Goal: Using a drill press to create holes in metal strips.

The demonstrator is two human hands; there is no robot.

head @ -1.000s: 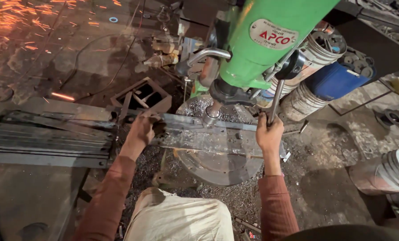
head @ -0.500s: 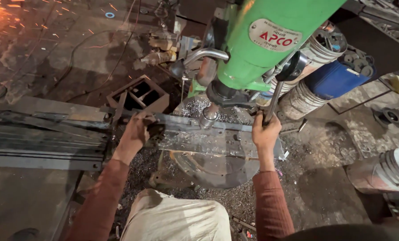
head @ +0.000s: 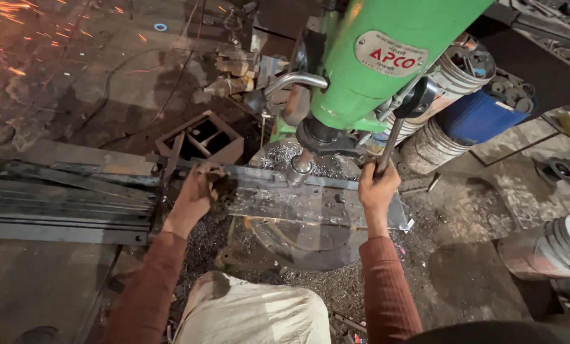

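Since a second ago, the feed lever has been gripped higher by the right hand, while the flat steel bar stays pressed by the closed left hand, so drilling appears under way.

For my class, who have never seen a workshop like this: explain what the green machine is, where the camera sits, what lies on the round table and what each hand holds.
The camera sits on the worker's head and looks down. The green machine is a drill press; its spindle points down at a flat metal bar lying across the round table, amid metal shavings. The left hand presses a rag on the bar. The right hand has its grip around the feed lever. More flat bars are stacked at the left.
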